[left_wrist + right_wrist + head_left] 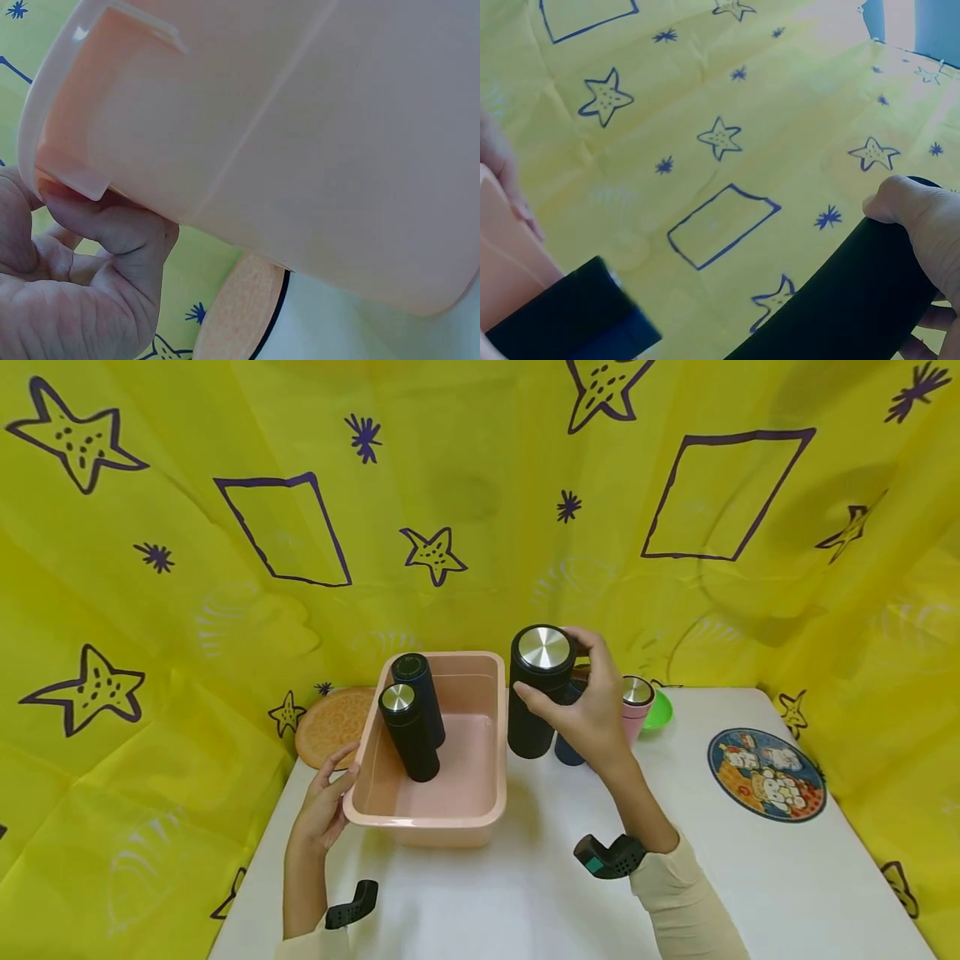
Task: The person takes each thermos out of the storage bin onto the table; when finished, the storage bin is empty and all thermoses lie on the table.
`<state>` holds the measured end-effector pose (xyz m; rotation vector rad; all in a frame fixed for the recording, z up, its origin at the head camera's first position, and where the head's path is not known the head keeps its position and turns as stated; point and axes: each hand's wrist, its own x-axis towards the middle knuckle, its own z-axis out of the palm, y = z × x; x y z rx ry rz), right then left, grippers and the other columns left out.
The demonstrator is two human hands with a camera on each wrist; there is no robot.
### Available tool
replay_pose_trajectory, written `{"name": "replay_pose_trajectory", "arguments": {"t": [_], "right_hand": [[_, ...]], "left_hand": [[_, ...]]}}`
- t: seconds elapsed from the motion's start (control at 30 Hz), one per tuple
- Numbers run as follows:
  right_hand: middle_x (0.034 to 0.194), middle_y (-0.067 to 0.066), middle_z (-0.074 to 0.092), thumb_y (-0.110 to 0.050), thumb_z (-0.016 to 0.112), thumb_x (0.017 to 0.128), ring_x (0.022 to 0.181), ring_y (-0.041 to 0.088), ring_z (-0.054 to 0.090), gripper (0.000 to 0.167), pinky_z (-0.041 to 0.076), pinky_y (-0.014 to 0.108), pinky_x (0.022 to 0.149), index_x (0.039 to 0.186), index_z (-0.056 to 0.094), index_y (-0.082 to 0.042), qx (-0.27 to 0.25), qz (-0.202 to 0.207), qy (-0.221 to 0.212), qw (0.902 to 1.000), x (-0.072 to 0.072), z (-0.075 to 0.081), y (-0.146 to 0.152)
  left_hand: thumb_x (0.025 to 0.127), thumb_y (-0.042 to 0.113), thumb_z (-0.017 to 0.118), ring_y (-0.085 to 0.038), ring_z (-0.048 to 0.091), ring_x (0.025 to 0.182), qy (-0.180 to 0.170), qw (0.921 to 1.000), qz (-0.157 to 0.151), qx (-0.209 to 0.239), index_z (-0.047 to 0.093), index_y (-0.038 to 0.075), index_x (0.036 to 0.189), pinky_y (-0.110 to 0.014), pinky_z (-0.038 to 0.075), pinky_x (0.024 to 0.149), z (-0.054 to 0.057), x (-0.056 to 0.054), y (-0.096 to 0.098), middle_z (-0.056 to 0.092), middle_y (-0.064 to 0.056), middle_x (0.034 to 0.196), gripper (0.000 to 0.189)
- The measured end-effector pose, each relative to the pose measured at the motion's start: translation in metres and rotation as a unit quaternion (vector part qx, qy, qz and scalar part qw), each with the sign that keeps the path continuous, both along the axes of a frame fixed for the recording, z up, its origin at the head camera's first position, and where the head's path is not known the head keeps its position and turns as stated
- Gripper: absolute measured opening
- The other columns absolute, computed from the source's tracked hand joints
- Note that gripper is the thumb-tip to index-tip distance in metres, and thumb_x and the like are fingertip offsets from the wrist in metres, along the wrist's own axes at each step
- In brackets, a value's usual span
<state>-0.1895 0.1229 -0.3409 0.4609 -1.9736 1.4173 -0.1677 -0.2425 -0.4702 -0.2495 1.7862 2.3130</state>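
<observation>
My left hand [324, 802] grips the left rim of a pale pink plastic tub [450, 821]. In the left wrist view, the fingers of that hand [105, 277] curl under the lip of the tub [300, 142]. Two bottles stand in the tub's left side: a black thermos [408, 739] with a silver lid top and a dark blue thermos [429, 693]. Just right of the tub, my right hand [596, 718] holds a bigger black thermos [531, 722] near its top. The right wrist view shows this thermos [840, 292] upright-tilted, its lid end by the thumb.
Behind my right hand stand another dark blue bottle [568, 752] and a pink bottle [635, 714], with a green bowl [658, 713] beyond. A round patterned mat [767, 774] lies on the white table [480, 902] at right, an orange round board [330, 727] at left. Yellow curtains [480, 460] enclose the table.
</observation>
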Motion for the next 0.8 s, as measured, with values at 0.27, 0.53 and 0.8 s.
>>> {"name": "replay_pose_trajectory", "arguments": {"t": [0.27,0.53,0.8], "right_hand": [[0.114,0.016,0.059,-0.01,0.088,0.066,0.101,0.011,0.051,0.073,0.045,0.016,0.081,0.126,0.05,0.004,0.006,-0.038,-0.035,0.9987,0.006,-0.026,0.012],[0.116,0.016,0.059,-0.009,0.089,0.065,0.1,0.01,0.051,0.074,0.046,0.014,0.077,0.126,0.049,0.005,-0.003,-0.069,-0.068,0.9953,0.006,-0.053,0.025],[0.11,0.015,0.059,-0.006,0.089,0.065,0.086,0.009,0.055,0.072,0.047,0.008,0.067,0.124,0.05,0.005,-0.018,-0.079,-0.093,0.9924,0.007,-0.079,0.035]], "left_hand": [[0.103,0.02,0.05,-0.013,0.066,0.091,-0.005,1.0,0.003,-0.006,0.04,0.024,0.142,-0.029,0.057,0.069,0.0,0.0,-0.001,0.06,0.003,0.109,0.04],[0.103,0.019,0.049,-0.012,0.065,0.093,0.001,1.0,-0.001,-0.001,0.037,0.022,0.144,-0.029,0.057,0.071,0.0,0.001,0.0,0.06,0.003,0.112,0.043],[0.104,0.017,0.048,-0.012,0.066,0.093,0.016,0.9998,-0.005,0.013,0.04,0.024,0.141,-0.028,0.057,0.07,-0.002,0.0,0.0,0.062,0.003,0.112,0.039]]}}
